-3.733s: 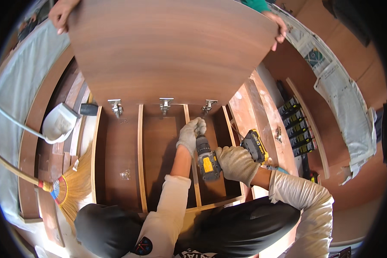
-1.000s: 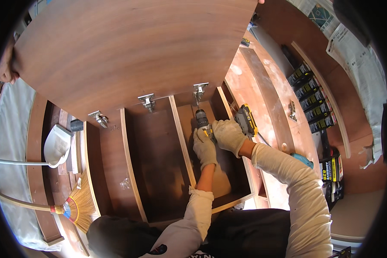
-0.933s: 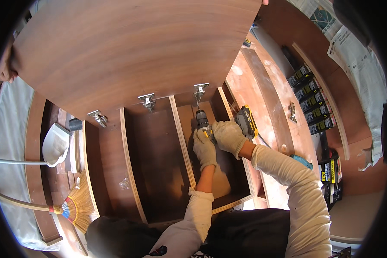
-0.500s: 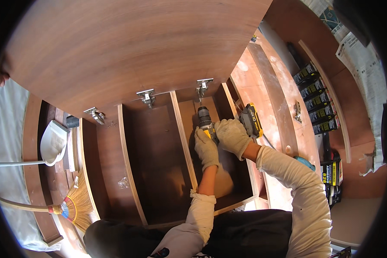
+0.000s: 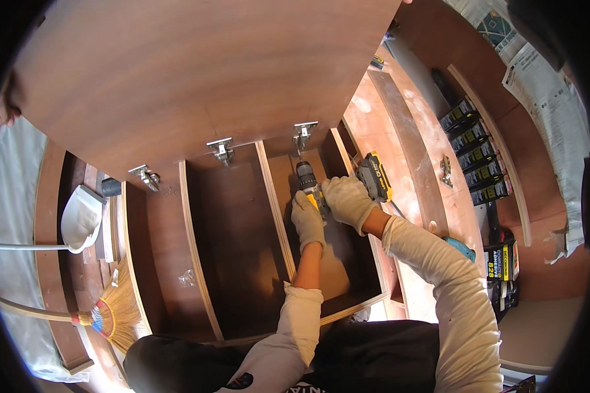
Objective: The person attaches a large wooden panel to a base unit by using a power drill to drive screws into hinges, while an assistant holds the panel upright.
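I see the yellow-and-black drill [image 5: 305, 175] lying over the right compartment of the open wooden cabinet [image 5: 275, 209], chuck pointing far, just short of the rightmost hinge [image 5: 302, 133]; whether its bit touches there, I can't tell. My gloved right hand [image 5: 347, 202] has its fingers wrapped round the grip, the forearm slanting in from the near right. My gloved left hand [image 5: 307, 219] curls its fingers about the body, its forearm reaching straighter from the near side. Beyond, the hinges carry a tilted panel [image 5: 210, 72]; far left, another person's hand [image 5: 8, 105] is at its edge.
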